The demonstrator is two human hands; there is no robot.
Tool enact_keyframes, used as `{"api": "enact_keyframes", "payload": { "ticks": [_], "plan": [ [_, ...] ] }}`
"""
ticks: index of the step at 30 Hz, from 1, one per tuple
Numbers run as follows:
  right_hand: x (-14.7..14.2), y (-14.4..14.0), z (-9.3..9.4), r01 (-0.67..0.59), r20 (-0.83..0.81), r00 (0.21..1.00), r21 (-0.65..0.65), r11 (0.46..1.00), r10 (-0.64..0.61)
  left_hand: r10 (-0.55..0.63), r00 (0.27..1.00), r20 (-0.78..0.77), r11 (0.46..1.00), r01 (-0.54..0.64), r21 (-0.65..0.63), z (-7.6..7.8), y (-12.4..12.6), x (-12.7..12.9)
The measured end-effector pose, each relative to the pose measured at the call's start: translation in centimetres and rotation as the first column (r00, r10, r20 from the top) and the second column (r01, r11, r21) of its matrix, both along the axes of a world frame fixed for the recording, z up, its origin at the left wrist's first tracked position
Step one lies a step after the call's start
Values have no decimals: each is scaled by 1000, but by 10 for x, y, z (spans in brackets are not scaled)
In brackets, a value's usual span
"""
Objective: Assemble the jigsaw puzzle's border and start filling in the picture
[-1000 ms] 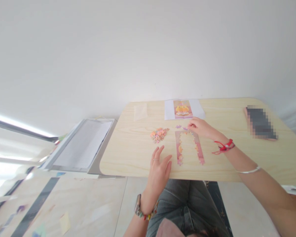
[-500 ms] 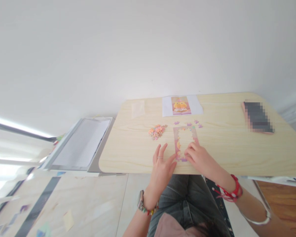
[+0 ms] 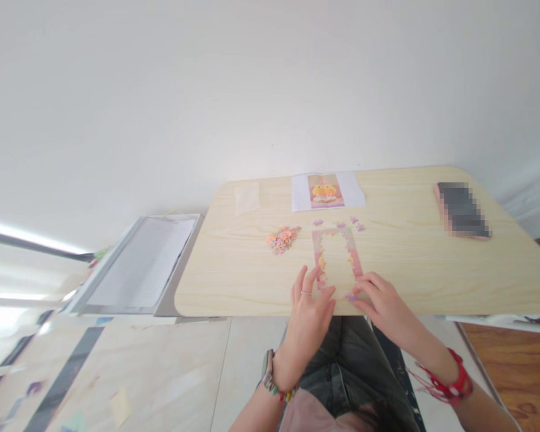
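Note:
A partly assembled jigsaw puzzle border [image 3: 317, 246] lies on the table in front of me, hollow in the middle, with pink sides and orange bits. My left hand [image 3: 309, 315] rests over its lower left corner, fingers spread, covering part of the bottom edge. At the lower right corner, my right hand [image 3: 384, 305] has thumb and fingers pinched around a small purple puzzle piece [image 3: 351, 297]. Several loose purple pieces [image 3: 341, 225] lie just above the border. A heap of orange and pink puzzle pieces [image 3: 282, 240] sits to its left.
Behind the border lies a paper sheet with a printed orange picture [image 3: 325, 191]. A clear plastic bag [image 3: 247, 198] is at the back left, a phone [image 3: 462, 210] at the right. Left of the table [image 3: 414, 258] stands a grey surface with lined paper [image 3: 139, 264].
My right hand has moved right and down from the border's lower middle to its lower right corner, where a purple piece shows at the fingertips. My left hand has shifted slightly right.

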State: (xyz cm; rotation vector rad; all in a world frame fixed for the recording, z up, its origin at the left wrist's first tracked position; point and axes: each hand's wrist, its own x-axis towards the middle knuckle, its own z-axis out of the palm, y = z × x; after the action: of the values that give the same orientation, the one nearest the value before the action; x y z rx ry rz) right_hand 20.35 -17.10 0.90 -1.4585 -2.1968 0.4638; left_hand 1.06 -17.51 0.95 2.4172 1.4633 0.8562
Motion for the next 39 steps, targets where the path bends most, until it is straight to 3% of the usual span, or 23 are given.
{"api": "enact_keyframes", "payload": {
  "ticks": [6, 24, 28, 35, 39],
  "plan": [
    [20, 1, -5, 34, -15, 999, -2, 999, -34, -58, 998, -19, 998, 59, 14, 0, -2, 18],
    [21, 12, 1, 41, 20, 999, -42, 998, -40, -72, 983, -170, 997, 71, -12, -6, 1, 36],
    [20, 9, 1, 50, 20, 999, -3, 999, -49, -69, 981, -181, 998, 69, -5, -7, 0, 35],
    [16, -6, -2, 50, 116, 991, 184, 982, -72, -58, 980, -190, 998, 62, 19, -7, 0, 35],
    [13, -11, -6, 48, 123, 990, 199, 979, -74, -70, 978, -197, 997, 73, 5, -5, 2, 36]
  ]
}}
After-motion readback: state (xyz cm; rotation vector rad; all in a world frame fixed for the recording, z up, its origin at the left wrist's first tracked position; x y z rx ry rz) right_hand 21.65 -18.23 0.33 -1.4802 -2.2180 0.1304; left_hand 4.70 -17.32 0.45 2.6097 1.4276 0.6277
